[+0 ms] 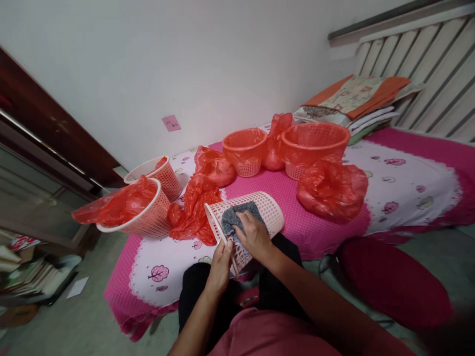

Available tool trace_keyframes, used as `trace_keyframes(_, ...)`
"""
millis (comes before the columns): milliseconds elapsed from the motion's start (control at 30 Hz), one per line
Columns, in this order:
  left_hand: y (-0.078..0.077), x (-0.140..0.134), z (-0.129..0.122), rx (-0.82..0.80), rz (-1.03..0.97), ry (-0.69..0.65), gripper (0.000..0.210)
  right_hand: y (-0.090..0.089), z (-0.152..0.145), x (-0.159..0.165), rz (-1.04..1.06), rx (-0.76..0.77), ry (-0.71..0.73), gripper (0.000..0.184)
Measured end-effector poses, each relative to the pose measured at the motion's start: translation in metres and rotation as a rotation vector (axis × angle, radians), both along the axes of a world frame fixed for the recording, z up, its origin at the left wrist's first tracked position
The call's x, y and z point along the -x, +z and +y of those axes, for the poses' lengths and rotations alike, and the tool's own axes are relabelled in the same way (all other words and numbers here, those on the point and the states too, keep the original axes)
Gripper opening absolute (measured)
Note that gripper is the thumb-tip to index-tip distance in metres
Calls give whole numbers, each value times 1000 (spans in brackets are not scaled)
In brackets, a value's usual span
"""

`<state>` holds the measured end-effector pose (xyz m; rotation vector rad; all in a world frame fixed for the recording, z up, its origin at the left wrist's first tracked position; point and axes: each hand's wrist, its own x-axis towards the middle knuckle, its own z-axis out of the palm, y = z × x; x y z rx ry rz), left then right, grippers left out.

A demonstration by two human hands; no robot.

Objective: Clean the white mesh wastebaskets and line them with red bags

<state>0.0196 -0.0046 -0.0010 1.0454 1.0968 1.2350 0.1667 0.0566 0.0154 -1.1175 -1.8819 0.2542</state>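
Observation:
A pale pink perforated plastic basket point(272, 211) lies on its side at the edge of the bed, above my lap, with its open rim to the left. My left hand point(221, 262) grips that rim at its near side. With my right hand point(255, 236) I press a grey cloth point(243, 210) against the basket's upper side, the fingers bent over the cloth. Just left of the basket's rim lies a crumpled red plastic bag point(196, 207).
Two baskets holding red bags, the nearer basket point(156, 217) tilted, stand at the left. Behind are two red-lined baskets point(248, 168) and more red bags point(332, 190). Folded textiles point(356, 101) lie near the radiator point(438, 69). A dark red round stool point(393, 282) stands at right.

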Motion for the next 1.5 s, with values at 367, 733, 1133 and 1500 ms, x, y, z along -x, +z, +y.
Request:
trace_keyframes(367, -9, -5, -7, 114, -139, 82, 61, -22, 34, -33, -10, 47, -171, 31)
trace_keyframes(733, -13, -8, -9, 113, -114, 84, 77, -50, 67, -81, 76, 48, -367, 28)
trace_keyframes(1133, -6, -16, -9, 82, -215, 35, 92, -98, 50, -112, 154, 125, -467, 30)
trace_keyframes(1500, -10, -7, -7, 58, -38, 38, 88, -110, -13, -68, 314, 48, -283, 35)
